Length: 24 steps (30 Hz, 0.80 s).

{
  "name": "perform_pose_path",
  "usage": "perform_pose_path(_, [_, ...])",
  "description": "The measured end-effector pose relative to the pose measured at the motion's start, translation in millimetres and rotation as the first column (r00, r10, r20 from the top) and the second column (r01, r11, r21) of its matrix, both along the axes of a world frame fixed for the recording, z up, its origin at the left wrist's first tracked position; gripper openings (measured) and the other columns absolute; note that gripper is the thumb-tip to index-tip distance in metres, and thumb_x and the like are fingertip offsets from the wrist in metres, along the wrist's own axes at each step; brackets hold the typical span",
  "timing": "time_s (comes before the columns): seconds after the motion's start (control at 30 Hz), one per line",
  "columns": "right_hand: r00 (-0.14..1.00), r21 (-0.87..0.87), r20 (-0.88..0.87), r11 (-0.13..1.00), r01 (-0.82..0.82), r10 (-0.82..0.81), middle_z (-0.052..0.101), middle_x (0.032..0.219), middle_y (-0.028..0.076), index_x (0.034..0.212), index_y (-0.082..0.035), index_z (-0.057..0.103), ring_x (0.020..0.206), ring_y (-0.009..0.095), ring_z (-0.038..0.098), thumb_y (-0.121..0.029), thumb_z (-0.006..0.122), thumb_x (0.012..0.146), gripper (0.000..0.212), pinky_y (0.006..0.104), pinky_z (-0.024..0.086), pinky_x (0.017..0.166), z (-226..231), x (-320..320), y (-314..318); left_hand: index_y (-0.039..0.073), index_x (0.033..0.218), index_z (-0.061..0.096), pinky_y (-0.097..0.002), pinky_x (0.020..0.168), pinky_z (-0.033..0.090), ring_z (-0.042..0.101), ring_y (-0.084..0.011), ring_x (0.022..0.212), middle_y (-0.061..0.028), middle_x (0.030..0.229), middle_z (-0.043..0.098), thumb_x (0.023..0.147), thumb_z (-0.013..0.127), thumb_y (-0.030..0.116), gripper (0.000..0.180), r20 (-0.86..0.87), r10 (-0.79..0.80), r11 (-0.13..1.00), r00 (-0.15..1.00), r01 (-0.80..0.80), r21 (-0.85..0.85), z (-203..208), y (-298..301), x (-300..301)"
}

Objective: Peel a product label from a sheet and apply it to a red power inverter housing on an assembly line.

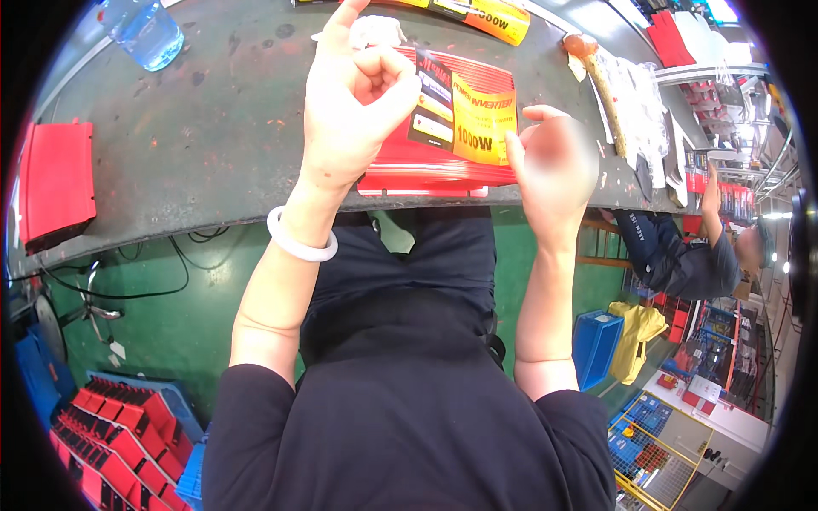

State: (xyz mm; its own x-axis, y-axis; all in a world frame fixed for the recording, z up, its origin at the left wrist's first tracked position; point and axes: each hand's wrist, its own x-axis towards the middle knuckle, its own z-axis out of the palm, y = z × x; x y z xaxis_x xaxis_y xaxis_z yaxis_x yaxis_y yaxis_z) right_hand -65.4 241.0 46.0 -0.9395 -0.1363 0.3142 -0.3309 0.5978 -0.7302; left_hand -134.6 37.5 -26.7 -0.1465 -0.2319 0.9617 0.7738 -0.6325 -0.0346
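A yellow and black printed label (pixel 484 119) is stretched between my hands above a red ribbed metal casing (pixel 426 168). My left hand (pixel 348 111), with a white bracelet on its wrist, pinches the label's dark left end between thumb and forefinger; its little finger points up and away. At the yellow right end, my right hand (pixel 555 170) is closed with thumb and forefinger at the edge; part of this hand is blurred. The casing lies at the bench's near edge, right in front of me, partly covered by the label and my left hand.
On the dark bench (pixel 221 111) are a red casing (pixel 58 183), a water bottle (pixel 149 36), crumpled white paper (pixel 375 32), more yellow labels (pixel 498 21) and a wooden-handled mallet (pixel 607 98). A co-worker (pixel 694 260) is at the right. Red casings (pixel 119 430) are stacked lower left.
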Motion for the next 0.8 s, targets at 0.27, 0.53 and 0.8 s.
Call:
perform_pose_path(0.27, [1.0, 0.003, 0.002, 1.0, -0.003, 0.003, 0.061, 0.076, -0.001, 0.108, -0.001, 0.062, 0.066, 0.002, 0.056, 0.002, 0.071, 0.081, 0.028, 0.0165, 0.044, 0.06, 0.8, -0.3, -0.1, 0.004, 0.151, 0.015, -0.0163, 0.064, 0.043, 0.052, -0.0041, 0.067, -0.0001, 0.076, 0.055, 0.081, 0.054, -0.014, 0.083, -0.005, -0.014, 1.0, 1.0, 0.015, 0.025, -0.4, 2.6, -1.0])
perform_pose_path(0.53, [1.0, 0.014, -0.002, 1.0, -0.003, 0.003, 0.061, 0.076, -0.001, 0.107, -0.002, 0.063, 0.066, 0.002, 0.056, 0.001, 0.071, 0.081, 0.027, 0.0163, 0.044, 0.06, 1.8, -0.5, -0.4, 0.004, 0.152, 0.015, -0.0177, 0.067, 0.045, 0.054, -0.0051, 0.068, -0.0002, 0.076, 0.055, 0.081, 0.053, -0.014, 0.082, -0.006, -0.023, 0.999, 1.0, 0.023, 0.031, -0.4, 3.6, -1.7])
perform_pose_path(0.8, [1.0, 0.02, 0.003, 1.0, -0.002, 0.002, 0.062, 0.076, -0.001, 0.106, -0.002, 0.063, 0.066, 0.002, 0.056, 0.001, 0.071, 0.081, 0.026, 0.0162, 0.044, 0.059, 2.6, -0.8, -0.9, 0.004, 0.152, 0.015, -0.0181, 0.069, 0.045, 0.054, -0.0054, 0.069, -0.0005, 0.077, 0.056, 0.082, 0.053, -0.014, 0.082, -0.022, -0.053, 0.998, 0.998, 0.054, 0.036, -1.7, 4.6, -4.5])
